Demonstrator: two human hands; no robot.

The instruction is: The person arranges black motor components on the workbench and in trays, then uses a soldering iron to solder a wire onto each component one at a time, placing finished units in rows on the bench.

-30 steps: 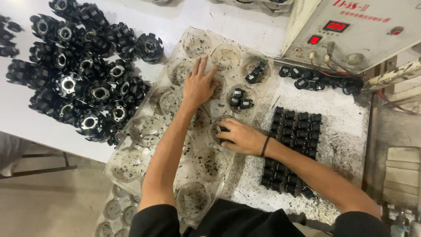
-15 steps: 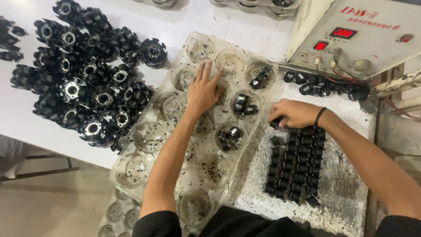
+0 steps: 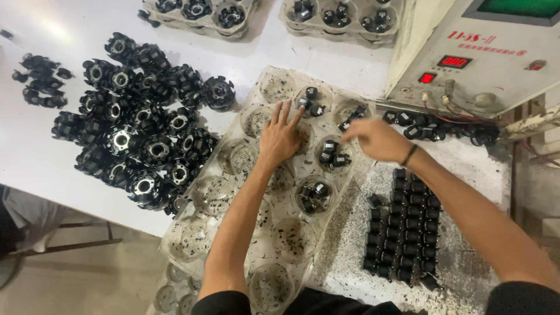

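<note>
White bench, tray (image 3: 233, 224), small black parts (image 3: 333, 153) below right fingers (image 3: 353, 133)

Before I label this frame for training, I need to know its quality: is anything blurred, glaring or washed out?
Head view: the right hand is motion-blurred over the clear plastic tray; the left hand, flat on the tray, is sharp. The white table is bright, nearly washed out at upper left. The ringed black parts stay crisp; the machine's red display glows and smears slightly.
</note>
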